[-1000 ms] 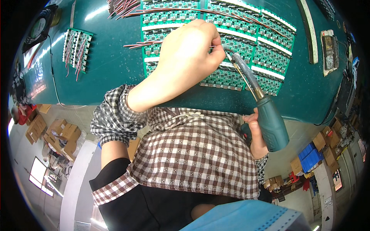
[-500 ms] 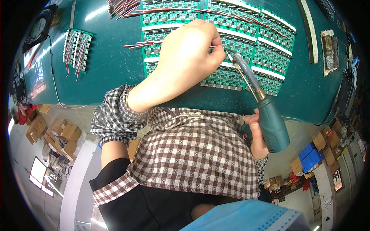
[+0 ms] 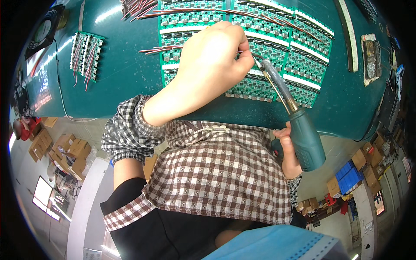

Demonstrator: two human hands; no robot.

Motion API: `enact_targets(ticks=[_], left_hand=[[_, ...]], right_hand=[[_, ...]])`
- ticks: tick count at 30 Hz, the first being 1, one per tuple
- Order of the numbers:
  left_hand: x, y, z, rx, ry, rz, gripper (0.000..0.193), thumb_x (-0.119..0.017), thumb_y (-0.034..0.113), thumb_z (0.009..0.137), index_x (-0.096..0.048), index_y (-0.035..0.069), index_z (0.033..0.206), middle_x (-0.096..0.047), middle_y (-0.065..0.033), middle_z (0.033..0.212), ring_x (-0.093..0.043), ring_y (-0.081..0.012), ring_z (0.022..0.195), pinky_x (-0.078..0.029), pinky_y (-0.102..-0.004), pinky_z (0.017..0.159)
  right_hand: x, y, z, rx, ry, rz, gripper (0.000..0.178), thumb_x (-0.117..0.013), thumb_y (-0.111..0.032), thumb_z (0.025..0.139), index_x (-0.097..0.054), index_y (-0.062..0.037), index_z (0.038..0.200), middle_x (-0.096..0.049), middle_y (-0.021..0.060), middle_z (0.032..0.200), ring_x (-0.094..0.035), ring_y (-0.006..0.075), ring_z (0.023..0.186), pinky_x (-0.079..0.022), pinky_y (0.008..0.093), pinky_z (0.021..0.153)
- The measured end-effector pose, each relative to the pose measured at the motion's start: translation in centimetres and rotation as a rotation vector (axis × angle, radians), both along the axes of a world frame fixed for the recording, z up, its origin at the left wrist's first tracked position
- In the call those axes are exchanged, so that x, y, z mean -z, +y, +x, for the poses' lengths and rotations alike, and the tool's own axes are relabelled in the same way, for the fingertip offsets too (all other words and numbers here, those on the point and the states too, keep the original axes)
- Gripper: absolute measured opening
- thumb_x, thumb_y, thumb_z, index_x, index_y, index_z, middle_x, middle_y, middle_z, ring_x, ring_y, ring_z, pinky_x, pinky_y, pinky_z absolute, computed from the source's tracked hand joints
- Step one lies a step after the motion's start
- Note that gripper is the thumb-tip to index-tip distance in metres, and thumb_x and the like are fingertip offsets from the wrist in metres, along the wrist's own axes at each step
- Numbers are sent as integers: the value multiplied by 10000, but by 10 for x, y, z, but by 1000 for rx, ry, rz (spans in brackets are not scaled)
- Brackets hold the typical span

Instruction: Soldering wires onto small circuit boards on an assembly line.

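My left hand (image 3: 214, 65) hovers over panels of green circuit boards (image 3: 307, 63), fingers pinched on thin wires (image 3: 158, 50). The wires trail out to its left, and a short end shows by the fingertips. Most of their length under the palm is hidden. In my right hand (image 3: 289, 151) is a soldering iron (image 3: 308, 141) with a dark green handle, pointing up and left. Its tip is close beside my left fingertips, over the boards; whether it touches a wire or a pad I cannot tell.
A bundle of red and black wires (image 3: 138, 9) lies at the far edge. A smaller wired board panel (image 3: 87, 54) sits left, near a black fan (image 3: 43, 35). Toward the right are a pale strip (image 3: 349, 37) and a worn shallow tray (image 3: 370, 60) on the green table (image 3: 130, 65).
Almost nothing differs. Both hands, the wires and the soldering iron hold nearly the same places.
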State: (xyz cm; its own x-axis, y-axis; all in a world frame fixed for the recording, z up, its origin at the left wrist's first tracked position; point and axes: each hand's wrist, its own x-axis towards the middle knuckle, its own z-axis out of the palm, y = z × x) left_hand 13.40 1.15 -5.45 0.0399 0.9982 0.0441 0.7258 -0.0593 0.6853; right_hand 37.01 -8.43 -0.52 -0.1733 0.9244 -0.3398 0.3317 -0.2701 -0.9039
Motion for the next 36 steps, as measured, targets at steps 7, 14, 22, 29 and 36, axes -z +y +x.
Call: enact_targets(ticks=[7,14,22,29,36], left_hand=[[0,0,0,0,-1,8,65,-666,81,729,-609,53,745,-553,-62,690,-559,-197,605,-466,-320,576],[-1,-1,0,-7,9,2,63,-665,83,732,-611,57,748,-557,-60,694,-561,-195,608,-469,-319,585],[-2,0,1,10,7,1,68,-670,84,726,-610,59,748,-554,-59,684,-558,-197,615,-467,-320,591],[-9,-3,-5,7,32,-38,88,-684,74,741,-605,48,771,-560,-67,713,-561,-201,635,-463,-317,592],[-21,-11,-77,-154,-8,174,105,-642,9,840,-628,14,944,-624,-58,885,-598,-135,792,-475,-261,689]], right_hand=[[4,-3,1,105,78,33,362,-627,-66,886,-506,118,1173,-594,135,882,-613,227,809,-559,405,763],[4,-1,3,79,105,66,341,-592,-64,892,-508,125,1163,-589,139,876,-610,237,807,-564,401,742],[13,-1,9,127,136,181,348,-578,-88,895,-505,134,1153,-588,160,894,-614,256,761,-579,411,710],[5,6,2,206,204,160,341,-547,-121,930,-484,121,1161,-569,163,906,-602,253,795,-578,419,729],[3,13,7,385,223,113,367,-526,-234,966,-484,75,1160,-543,116,880,-576,210,817,-563,380,753]])
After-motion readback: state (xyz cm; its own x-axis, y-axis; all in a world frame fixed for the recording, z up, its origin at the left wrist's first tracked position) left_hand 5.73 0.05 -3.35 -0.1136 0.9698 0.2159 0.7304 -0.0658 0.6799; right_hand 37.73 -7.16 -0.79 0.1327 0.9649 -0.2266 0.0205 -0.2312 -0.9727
